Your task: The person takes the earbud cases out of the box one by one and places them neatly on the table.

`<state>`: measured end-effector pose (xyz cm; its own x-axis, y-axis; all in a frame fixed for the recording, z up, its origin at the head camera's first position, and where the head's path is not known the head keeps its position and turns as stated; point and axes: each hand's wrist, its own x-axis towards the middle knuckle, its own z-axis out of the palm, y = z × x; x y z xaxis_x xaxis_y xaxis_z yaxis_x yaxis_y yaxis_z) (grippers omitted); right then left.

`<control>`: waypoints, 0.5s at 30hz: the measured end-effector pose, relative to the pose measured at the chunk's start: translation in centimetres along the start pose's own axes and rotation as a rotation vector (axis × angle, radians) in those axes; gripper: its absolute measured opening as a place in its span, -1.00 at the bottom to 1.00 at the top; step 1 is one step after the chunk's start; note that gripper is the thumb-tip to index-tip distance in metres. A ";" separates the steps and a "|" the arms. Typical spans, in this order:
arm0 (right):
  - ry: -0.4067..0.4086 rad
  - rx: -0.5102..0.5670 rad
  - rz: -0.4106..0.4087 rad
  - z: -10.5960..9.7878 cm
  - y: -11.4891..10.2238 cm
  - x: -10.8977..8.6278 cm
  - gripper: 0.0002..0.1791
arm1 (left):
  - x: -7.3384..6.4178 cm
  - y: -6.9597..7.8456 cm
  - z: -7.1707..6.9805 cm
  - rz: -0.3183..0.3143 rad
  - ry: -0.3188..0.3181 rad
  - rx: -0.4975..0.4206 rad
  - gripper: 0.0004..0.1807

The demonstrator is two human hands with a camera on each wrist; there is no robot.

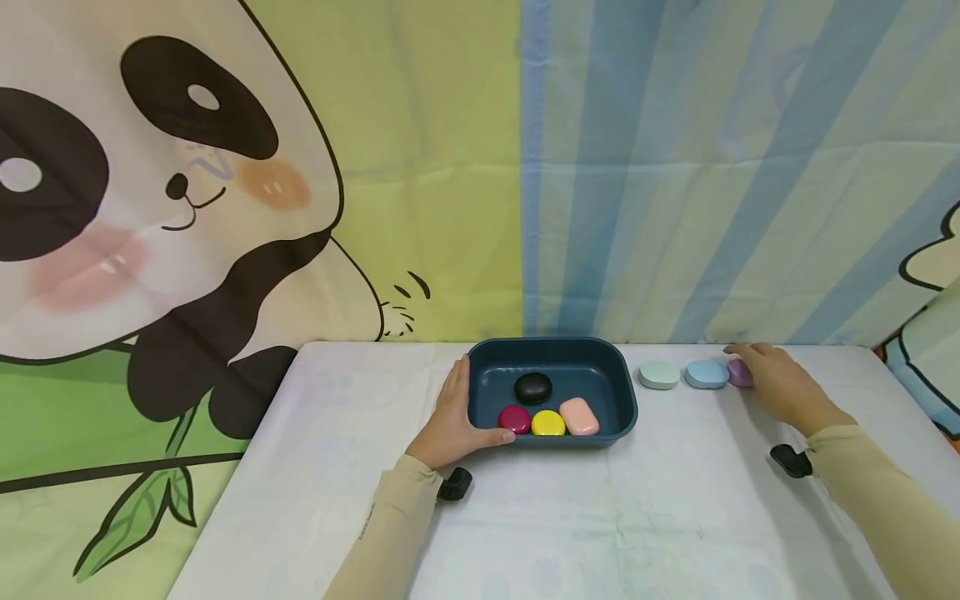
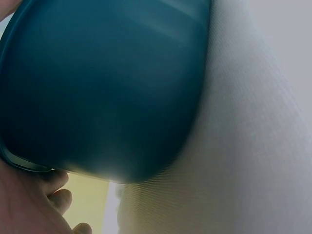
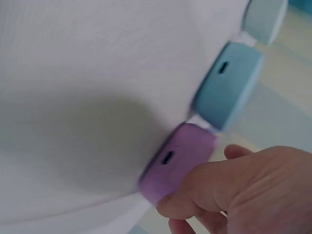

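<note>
1. Dark blue tray on white table; left hand grips its left side, thumb at the near rim.
2. Inside: black piece, crimson piece, yellow piece, pink piece.
3. Right hand touches purple piece, row's right end; whether fingers clamp it, cannot tell.
4. Leftward: blue piece, then pale green piece.

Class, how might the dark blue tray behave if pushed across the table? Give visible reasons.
The dark blue tray probably stays stiff: its walls show no buckling beside the left hand. Low and broad, it would likely slide rather than tip. The black piece may shift, having bare floor beside it.
</note>
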<state>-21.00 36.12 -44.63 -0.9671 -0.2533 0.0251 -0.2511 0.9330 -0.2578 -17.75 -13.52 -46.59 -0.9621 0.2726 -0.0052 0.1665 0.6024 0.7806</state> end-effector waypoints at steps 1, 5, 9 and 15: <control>0.018 -0.005 -0.009 -0.1 -0.2 -0.1 -0.57 | 0.0 0.0 0.0 0.001 0.000 0.001 0.48; 0.101 -0.029 -0.046 -0.7 -1.2 -0.3 -0.50 | 0.1 0.1 -0.1 -0.001 0.000 0.001 0.48; 0.153 -0.027 -0.067 -1.5 -3.0 -0.2 -0.38 | 0.1 0.1 -0.1 0.003 0.000 -0.001 0.47; 0.220 -0.019 -0.137 -2.1 -6.1 -0.1 -0.25 | 0.0 0.0 0.0 -0.005 -0.001 0.000 0.48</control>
<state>-19.47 31.01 -41.07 -0.9094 -0.3179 0.2682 -0.3791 0.8989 -0.2198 -17.73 -13.51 -46.63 -0.9628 0.2701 -0.0097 0.1615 0.6038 0.7806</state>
